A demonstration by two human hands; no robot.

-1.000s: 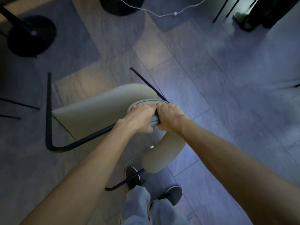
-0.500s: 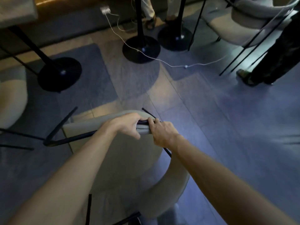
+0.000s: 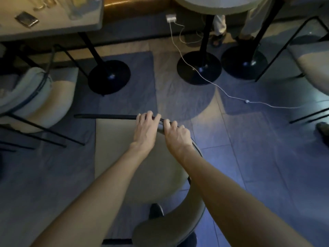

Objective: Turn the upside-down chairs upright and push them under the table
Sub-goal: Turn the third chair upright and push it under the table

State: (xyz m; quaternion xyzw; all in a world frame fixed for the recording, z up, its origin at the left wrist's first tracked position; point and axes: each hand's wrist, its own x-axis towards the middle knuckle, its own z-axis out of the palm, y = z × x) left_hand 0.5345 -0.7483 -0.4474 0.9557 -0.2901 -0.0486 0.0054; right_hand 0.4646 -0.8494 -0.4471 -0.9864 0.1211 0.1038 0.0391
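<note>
— Hands?
— My left hand [image 3: 145, 128] & right hand [image 3: 175, 134] are both wrapped round the black leg [image 3: 114, 116] of the beige chair [image 3: 124, 157], side by side.
— Chair?
— Padded, curved back, thin metal frame; on the tile floor [image 3: 249, 166] right below me, near the table [image 3: 53, 24].

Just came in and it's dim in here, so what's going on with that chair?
A person is handling a beige chair, both bare hands on its black metal frame bar. The left hand and right hand grip it side by side. Another chair lies tipped over at left, near the table. A white cable trails across the floor ahead.
</note>
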